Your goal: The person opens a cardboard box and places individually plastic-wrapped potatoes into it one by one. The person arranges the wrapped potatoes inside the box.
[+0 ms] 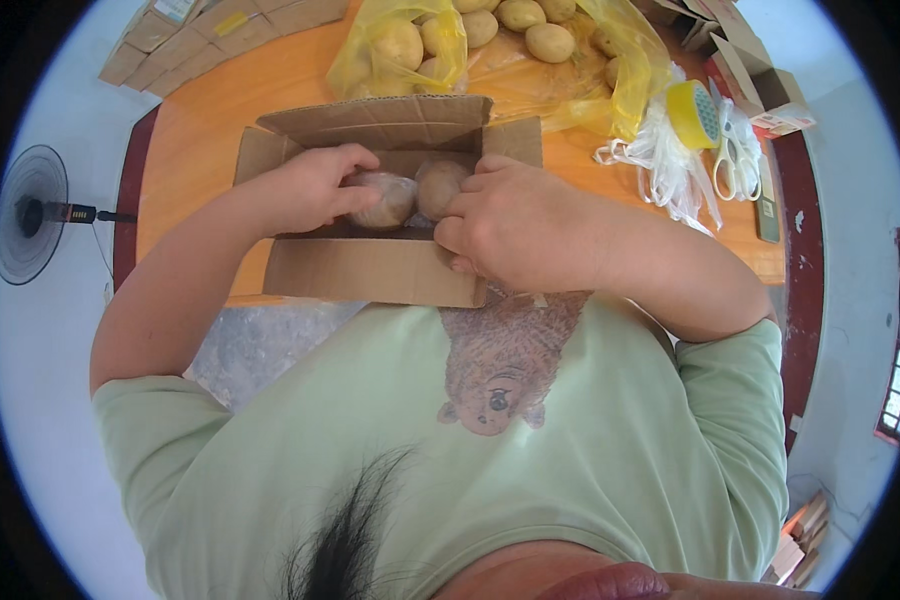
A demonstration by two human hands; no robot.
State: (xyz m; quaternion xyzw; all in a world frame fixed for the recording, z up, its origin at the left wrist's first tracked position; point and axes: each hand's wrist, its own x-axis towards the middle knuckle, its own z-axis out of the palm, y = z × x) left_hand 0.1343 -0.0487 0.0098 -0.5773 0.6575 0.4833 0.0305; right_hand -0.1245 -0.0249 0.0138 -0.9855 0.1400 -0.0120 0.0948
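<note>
Before me on the table is a cardboard box (375, 270) with its flaps folded out. Inside it, two potatoes in clear plastic lie side by side. My left hand (300, 187) reaches over the left wall and grips the left potato (390, 201), thumb and fingers around its left end. The right potato (439, 187) is held by my right hand (517, 217), which comes over the box's right side. Its fingers bend in and partly cover that potato. The fingertips of both hands are partly hidden.
Behind the box lies an open yellow plastic bag (630, 45) of loose potatoes (550, 43). At right are white plastic bags (675, 165), yellow tape (691, 114), scissors (736, 161) and a utility knife (768, 210). Stacked cartons (195, 45) stand at far left, open boxes (742, 67) at far right.
</note>
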